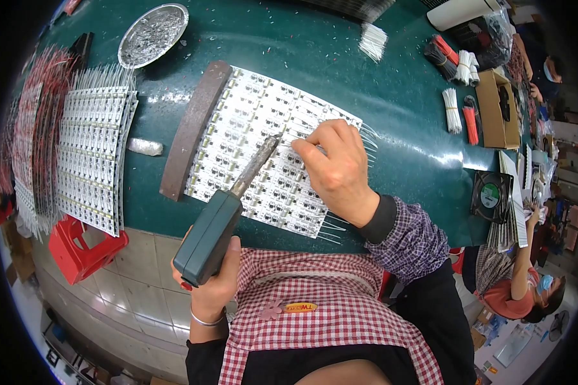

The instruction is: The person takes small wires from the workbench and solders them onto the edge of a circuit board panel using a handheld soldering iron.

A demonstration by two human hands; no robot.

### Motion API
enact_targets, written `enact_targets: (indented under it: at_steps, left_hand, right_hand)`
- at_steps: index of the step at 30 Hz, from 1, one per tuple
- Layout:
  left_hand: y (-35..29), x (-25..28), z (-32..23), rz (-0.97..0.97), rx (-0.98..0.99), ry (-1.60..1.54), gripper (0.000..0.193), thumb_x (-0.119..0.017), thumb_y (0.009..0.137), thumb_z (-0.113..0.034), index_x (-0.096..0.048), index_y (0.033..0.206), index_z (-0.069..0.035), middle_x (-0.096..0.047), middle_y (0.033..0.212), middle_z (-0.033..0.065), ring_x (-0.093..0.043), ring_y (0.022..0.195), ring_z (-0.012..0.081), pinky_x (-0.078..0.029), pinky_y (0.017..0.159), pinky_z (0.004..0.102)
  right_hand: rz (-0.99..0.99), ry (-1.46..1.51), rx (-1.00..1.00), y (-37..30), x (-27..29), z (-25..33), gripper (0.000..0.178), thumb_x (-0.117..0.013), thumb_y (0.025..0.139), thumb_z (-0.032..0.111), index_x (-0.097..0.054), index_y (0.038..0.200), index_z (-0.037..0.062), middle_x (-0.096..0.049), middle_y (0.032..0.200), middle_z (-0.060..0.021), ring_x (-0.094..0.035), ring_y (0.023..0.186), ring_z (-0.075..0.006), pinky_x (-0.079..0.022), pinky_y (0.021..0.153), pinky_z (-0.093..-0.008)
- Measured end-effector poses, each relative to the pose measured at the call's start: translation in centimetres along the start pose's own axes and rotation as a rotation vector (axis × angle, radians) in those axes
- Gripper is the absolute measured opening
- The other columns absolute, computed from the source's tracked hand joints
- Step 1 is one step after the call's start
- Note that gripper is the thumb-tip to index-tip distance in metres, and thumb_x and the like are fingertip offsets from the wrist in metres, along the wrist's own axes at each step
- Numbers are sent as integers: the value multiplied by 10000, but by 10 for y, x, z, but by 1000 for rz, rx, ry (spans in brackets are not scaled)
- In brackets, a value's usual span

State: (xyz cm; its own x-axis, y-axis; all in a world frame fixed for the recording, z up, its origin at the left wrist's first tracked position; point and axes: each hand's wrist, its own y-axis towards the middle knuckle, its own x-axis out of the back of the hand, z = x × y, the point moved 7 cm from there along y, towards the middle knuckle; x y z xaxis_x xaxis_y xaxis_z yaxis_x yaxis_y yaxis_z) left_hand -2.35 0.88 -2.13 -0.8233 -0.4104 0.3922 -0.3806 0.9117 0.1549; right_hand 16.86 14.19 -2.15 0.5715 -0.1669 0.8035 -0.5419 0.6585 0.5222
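Observation:
My left hand (215, 282) is wrapped round the dark green handle of a soldering gun (210, 234). Its metal tip points up and to the right, over a white panel of small circuit boards (237, 144). Just right of the tip, my right hand (337, 163) pinches thumb and forefinger together above the panel. What lies between those fingers is too small to make out. Thin white wires (370, 142) stick out from the panel's right edge. Along its left edge lies a brown bar (196, 128).
Wired panels (91, 154) are stacked at the left, near a metal dish of scraps (153, 35). White wires (373, 42) lie at the far side. Wire bundles (451, 110), a cardboard box (498, 109) and a fan (491, 196) stand at the right. Co-workers (517, 292) are beyond.

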Motion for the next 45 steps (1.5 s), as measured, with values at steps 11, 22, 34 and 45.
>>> enact_targets:
  at_steps: [11, 22, 34, 45]
  left_hand:
    - [-4, 0, 9, 55, 113, -33, 206, -760, 762, 29, -692, 950, 79, -702, 863, 137, -690, 696, 203, -532, 625, 286]
    - [-3, -6, 11, 76, 144, -76, 156, -738, 758, 57, -676, 901, 57, -657, 824, 113, -635, 647, 180, -487, 570, 270]
    - [-8, 5, 6, -47, 72, 2, 190, -805, 772, -41, -725, 927, 33, -713, 781, 94, -644, 599, 148, -494, 545, 277]
    - [-9, 7, 5, -13, 87, 36, 171, -793, 764, -9, -716, 909, 43, -714, 779, 90, -665, 607, 154, -504, 546, 273]
  right_hand:
    - [29, 20, -5, -4, 1, 4, 203, -635, 692, 6, -643, 894, 25, -536, 811, -70, -561, 844, -250, -440, 780, -385]
    - [26, 21, -9, -3, 0, 5, 203, -640, 686, 4, -649, 888, 17, -536, 806, -71, -561, 838, -248, -444, 786, -386]
    - [32, -2, -4, -5, 1, 5, 187, -631, 705, 21, -646, 892, 19, -542, 812, -72, -559, 839, -244, -441, 789, -382]
    - [-20, 71, 7, -4, 12, 18, 228, -634, 704, 40, -658, 931, 28, -559, 833, -67, -569, 850, -258, -437, 793, -395]
